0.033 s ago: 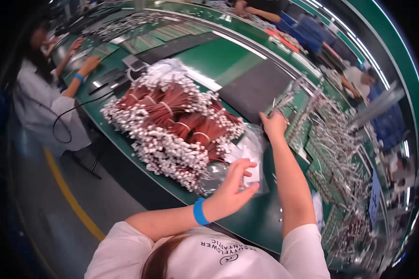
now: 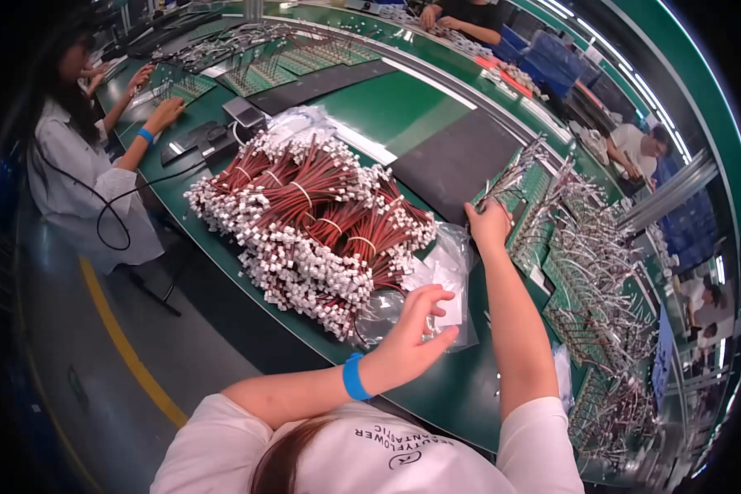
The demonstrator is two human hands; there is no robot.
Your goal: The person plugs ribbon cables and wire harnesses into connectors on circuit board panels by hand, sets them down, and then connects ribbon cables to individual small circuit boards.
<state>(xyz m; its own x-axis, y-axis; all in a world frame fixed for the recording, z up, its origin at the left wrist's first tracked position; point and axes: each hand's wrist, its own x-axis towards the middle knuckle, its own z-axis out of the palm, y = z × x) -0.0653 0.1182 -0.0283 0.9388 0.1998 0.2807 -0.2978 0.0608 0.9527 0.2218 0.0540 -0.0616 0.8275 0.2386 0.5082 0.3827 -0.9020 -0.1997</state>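
One pile of red cables shows at least five pale bands; right of the pile, green boards overlap too much to count. One clear bag lies at the pile's right edge, one black mat beyond it. The left hand, grip wide, is near the pile. The right hand, right of the pile, meets the boards' near end; whether its grip closes, I cannot tell.

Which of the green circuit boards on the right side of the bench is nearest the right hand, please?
The leftmost board of that group, beside the dark mat: the right hand is at it, while the others lie farther right.
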